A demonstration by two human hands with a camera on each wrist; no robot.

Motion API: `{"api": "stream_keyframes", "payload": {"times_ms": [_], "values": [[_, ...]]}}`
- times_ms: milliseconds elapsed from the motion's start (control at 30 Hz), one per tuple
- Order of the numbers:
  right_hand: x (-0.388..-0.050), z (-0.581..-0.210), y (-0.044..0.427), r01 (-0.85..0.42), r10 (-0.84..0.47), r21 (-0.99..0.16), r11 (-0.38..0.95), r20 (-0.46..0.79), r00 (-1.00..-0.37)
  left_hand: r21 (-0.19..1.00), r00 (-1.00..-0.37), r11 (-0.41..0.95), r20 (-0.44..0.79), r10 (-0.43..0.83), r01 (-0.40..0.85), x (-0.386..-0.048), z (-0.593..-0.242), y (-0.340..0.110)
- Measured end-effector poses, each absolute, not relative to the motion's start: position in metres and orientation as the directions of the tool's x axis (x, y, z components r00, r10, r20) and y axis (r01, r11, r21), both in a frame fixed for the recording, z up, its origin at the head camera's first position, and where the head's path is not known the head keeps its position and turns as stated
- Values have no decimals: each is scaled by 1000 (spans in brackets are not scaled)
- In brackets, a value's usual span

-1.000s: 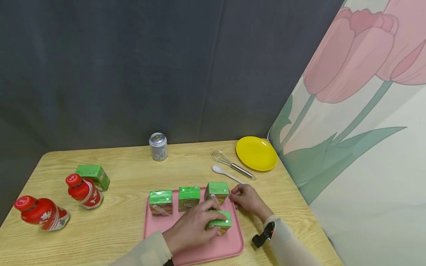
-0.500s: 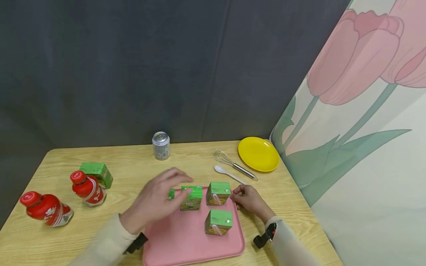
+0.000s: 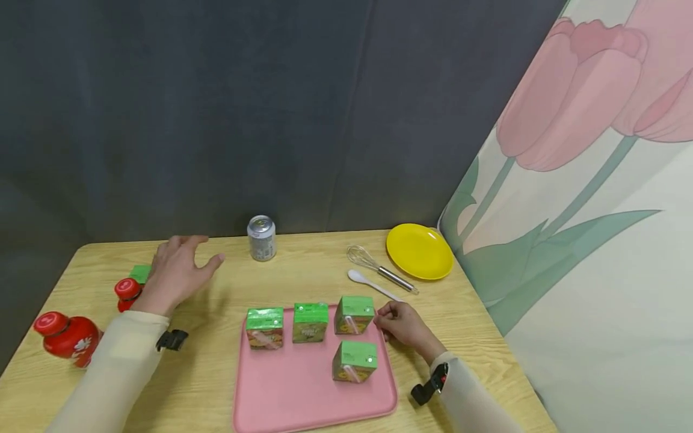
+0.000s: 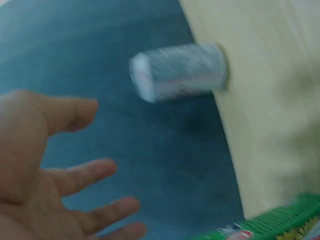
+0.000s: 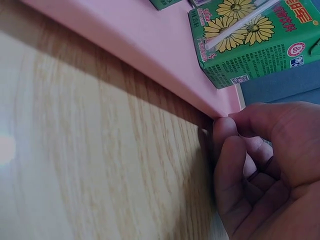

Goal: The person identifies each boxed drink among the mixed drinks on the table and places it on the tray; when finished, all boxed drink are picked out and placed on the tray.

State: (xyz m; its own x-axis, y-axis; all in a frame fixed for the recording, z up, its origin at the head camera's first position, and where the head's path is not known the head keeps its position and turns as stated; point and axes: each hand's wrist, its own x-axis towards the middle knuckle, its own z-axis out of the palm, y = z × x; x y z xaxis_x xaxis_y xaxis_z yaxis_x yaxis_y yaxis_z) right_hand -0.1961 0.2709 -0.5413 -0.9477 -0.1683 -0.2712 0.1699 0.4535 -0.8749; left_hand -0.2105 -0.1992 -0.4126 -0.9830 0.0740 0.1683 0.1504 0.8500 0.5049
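Note:
My left hand (image 3: 177, 272) is over the table's left side with fingers spread and nothing in them. Beneath and beside it, a green drink carton (image 3: 140, 273) is mostly hidden by the hand and a red bottle (image 3: 127, 290). The left wrist view, blurred, shows that carton's green side (image 4: 270, 225) below the fingers. My right hand (image 3: 405, 325) pinches the right rim of the pink tray (image 3: 292, 397) near its far corner. On the tray stand several drink cartons; the corner one (image 5: 255, 45) is just beyond the right fingertips.
A second red bottle (image 3: 67, 337) leans into view at far left. Along the back stand a silver can (image 3: 262, 238), a whisk (image 3: 381, 267), a white spoon (image 3: 373, 284) and a yellow plate (image 3: 419, 251). A dark curtain (image 3: 216, 120) rises behind the table.
My left hand has let go of the front-right carton on the tray and swung left and away to the carton behind the red bottle. My right hand stays at the tray rim.

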Motion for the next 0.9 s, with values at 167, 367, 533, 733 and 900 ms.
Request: {"api": "stream_keyframes", "payload": {"times_ms": [167, 367, 533, 733, 900], "values": [[-195, -543, 271, 129, -169, -867, 482, -237, -957, 501, -994, 865, 94, -48, 5, -227, -424, -210], [-194, -541, 272, 126, -191, -865, 486, -246, -950, 504, -998, 862, -1, -64, -56, -231, -429, -217], [-196, -540, 271, 114, -188, -865, 488, -232, -954, 437, -996, 898, -94, -2, -43, -230, -431, -222], [-196, -543, 271, 110, -200, -870, 481, -231, -952, 330, -982, 940, -131, 140, 90, -224, -436, -228], [-194, -543, 270, 106, -198, -865, 491, -230, -953, 327, -968, 921, -62, 244, 211, -218, -443, -225]]}}
